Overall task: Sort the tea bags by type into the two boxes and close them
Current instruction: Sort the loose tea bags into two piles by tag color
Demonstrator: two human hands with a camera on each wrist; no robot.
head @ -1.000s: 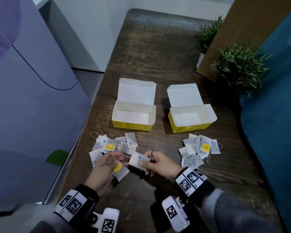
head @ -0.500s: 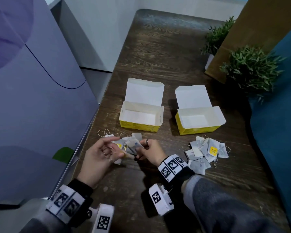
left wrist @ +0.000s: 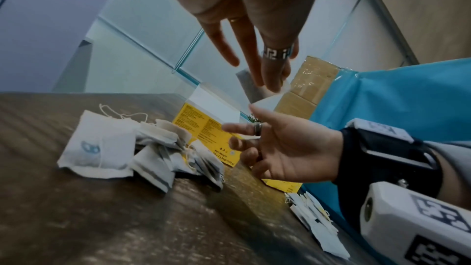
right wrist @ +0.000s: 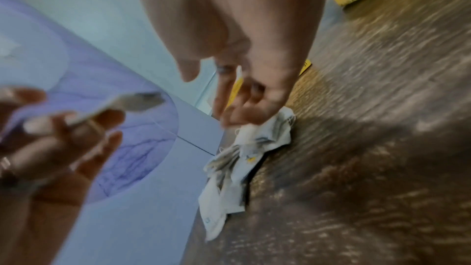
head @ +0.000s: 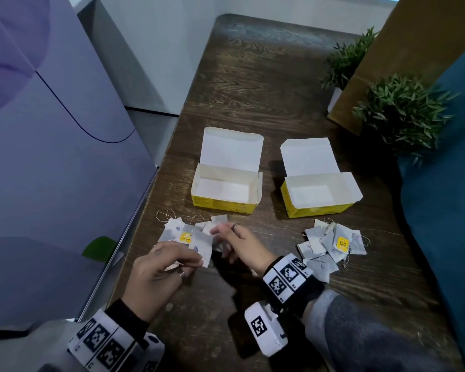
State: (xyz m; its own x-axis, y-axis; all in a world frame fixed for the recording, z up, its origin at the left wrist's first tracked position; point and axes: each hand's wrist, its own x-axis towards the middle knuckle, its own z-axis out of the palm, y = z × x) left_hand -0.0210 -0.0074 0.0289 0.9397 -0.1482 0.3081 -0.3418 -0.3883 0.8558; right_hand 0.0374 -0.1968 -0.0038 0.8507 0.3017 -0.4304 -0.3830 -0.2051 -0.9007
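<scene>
— Pinching a tea bag [head: 200, 247], the left hand [head: 156, 272] hovers lower centre; is the right hand [head: 242, 244] holding anything?
— No, fingers loosely spread over the left pile [head: 183, 232].
— And the boxes?
— Left box [head: 226, 189], right box [head: 320, 194], both open at centre; right pile [head: 330, 245] below.

Yellow boxes [head: 223, 205], white tea bags [head: 330, 245], dark wood-grain table [head: 253, 84]

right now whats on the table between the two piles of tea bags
The right hand and its wrist reach in from the near side toward the left pile; toward the right pile there is only bare table. The head view shows this.
</scene>
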